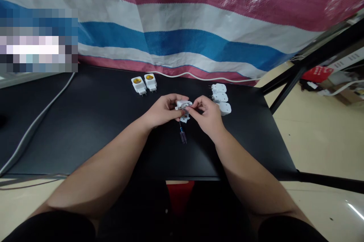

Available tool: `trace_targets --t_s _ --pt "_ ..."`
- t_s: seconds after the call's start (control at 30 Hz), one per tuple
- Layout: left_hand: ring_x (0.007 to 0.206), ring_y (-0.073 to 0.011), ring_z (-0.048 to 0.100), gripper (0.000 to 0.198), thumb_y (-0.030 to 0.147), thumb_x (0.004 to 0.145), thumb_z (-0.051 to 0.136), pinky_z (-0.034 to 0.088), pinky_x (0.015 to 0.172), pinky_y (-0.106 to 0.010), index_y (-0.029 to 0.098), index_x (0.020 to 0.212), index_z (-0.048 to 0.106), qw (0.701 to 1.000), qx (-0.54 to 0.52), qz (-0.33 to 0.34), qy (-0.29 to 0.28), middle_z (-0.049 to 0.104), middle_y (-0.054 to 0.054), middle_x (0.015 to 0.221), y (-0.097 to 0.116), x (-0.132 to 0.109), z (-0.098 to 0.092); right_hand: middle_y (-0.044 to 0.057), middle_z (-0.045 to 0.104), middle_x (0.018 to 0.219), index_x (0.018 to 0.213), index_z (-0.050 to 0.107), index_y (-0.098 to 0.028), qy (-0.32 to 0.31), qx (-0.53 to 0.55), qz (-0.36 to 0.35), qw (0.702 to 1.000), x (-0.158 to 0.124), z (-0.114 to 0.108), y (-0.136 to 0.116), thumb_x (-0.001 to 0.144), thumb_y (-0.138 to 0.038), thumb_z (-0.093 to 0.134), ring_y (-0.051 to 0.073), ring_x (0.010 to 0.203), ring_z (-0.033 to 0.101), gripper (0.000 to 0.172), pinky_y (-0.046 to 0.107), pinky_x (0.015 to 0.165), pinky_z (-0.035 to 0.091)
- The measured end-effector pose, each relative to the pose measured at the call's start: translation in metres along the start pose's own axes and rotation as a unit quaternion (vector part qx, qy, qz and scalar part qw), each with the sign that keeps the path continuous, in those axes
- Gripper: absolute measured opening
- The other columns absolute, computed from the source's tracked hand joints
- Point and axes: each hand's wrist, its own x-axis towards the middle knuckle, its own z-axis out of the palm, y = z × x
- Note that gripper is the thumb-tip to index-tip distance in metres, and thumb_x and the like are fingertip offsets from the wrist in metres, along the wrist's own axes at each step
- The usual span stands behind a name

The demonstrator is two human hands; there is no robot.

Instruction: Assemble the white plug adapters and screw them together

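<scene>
Centrally, above the black tabletop (85, 124), the left hand (165, 111) is clamped on a white plug housing (184, 104). The right hand (207, 115) brings thumb and forefinger to the housing's right edge; whether they pinch a part cannot be told. A screwdriver (183, 136) lies just near of the hands. Two white plug units with round yellow recesses (138, 81) stand far left; three white plug units (220, 97) form a row at right. A striped sheet (182, 13) hangs behind the far edge, beside a white cable (186, 74). A black metal frame (305, 58) and pale floor (321, 121) occupy the right.
</scene>
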Motion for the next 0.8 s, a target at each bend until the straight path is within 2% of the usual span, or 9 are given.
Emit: trace_targets --t_s 0.07,0.13,0.27,0.33,0.47,0.6,0.7,0.8 --pt "0.076 -0.0144 0.074 0.054 0.014 0.078 0.09 0.061 0.059 -0.022 0.01 0.128 0.071 1.0 -0.018 -0.002 0.003 0.077 -0.009 0.1 0.001 -0.0003 -0.0001 -0.003 0.064 0.076 0.083 0.059 -0.025 0.011 0.044 0.034 0.998 0.0015 -0.0002 0.0003 0.085 -0.034 0.086 0.015 0.068 0.064 0.029 0.033 0.066 0.054" --pt "0.075 -0.0136 0.074 0.052 0.014 0.079 0.089 0.061 0.059 -0.021 0.01 0.128 0.072 0.999 -0.042 -0.004 0.016 0.077 -0.008 0.098 0.0028 -0.0004 -0.0003 -0.002 0.065 0.078 0.085 0.059 -0.025 0.008 0.09 0.073 0.993 0.0033 -0.0017 0.0006 0.084 -0.041 0.087 0.015 0.068 0.065 0.033 0.032 0.065 0.055" --pt "0.068 -0.0095 0.071 0.05 0.011 0.077 0.09 0.061 0.058 -0.019 0.01 0.124 0.073 0.995 -0.081 -0.01 0.053 0.077 -0.007 0.098 0.0067 -0.0003 -0.0006 0.0 0.071 0.085 0.091 0.064 -0.024 -0.063 0.15 0.118 0.98 0.0053 -0.0046 0.0022 0.081 -0.049 0.089 0.018 0.074 0.073 0.037 0.037 0.073 0.062" --pt "0.067 -0.0093 0.071 0.051 0.011 0.077 0.091 0.061 0.059 -0.019 0.01 0.125 0.073 0.994 -0.084 -0.012 0.062 0.077 -0.007 0.099 0.0075 -0.0002 -0.0009 0.0 0.071 0.084 0.093 0.066 -0.024 -0.067 0.153 0.103 0.981 0.0049 -0.0042 0.0027 0.08 -0.044 0.091 0.019 0.075 0.074 0.034 0.038 0.076 0.062" --pt "0.075 -0.0131 0.074 0.055 0.012 0.075 0.093 0.062 0.059 -0.02 0.01 0.126 0.073 0.996 -0.062 -0.005 0.069 0.077 -0.008 0.1 0.0049 0.0007 -0.0016 0.003 0.075 0.089 0.1 0.074 -0.024 -0.018 0.112 0.049 0.992 0.0031 -0.002 0.0011 0.084 -0.034 0.086 0.02 0.083 0.075 0.022 0.039 0.08 0.064" --pt "0.08 -0.0161 0.075 0.059 0.011 0.073 0.094 0.061 0.058 -0.021 0.009 0.128 0.07 0.997 -0.045 0.005 0.054 0.077 -0.009 0.098 0.001 0.0016 -0.0017 0.005 0.079 0.098 0.104 0.078 -0.025 0.012 0.058 0.007 0.998 0.0027 -0.0023 0.0006 0.088 -0.03 0.083 0.022 0.092 0.077 0.018 0.042 0.087 0.064" --pt "0.08 -0.0162 0.075 0.059 0.012 0.074 0.093 0.061 0.059 -0.021 0.009 0.128 0.07 0.998 -0.039 0.008 0.046 0.077 -0.009 0.098 0.0002 0.0016 -0.0012 0.004 0.08 0.097 0.101 0.078 -0.025 0.028 0.047 0.008 0.998 0.0026 -0.0024 0.0026 0.087 -0.03 0.083 0.022 0.093 0.077 0.015 0.043 0.089 0.064" --pt "0.08 -0.0163 0.075 0.058 0.013 0.075 0.093 0.061 0.059 -0.022 0.009 0.129 0.07 0.999 -0.034 0.008 0.042 0.077 -0.009 0.098 0.0009 0.0013 -0.0005 0.004 0.08 0.092 0.096 0.076 -0.025 0.028 0.058 0.027 0.998 0.0024 -0.0012 0.0047 0.086 -0.031 0.084 0.022 0.088 0.077 0.014 0.04 0.082 0.063"
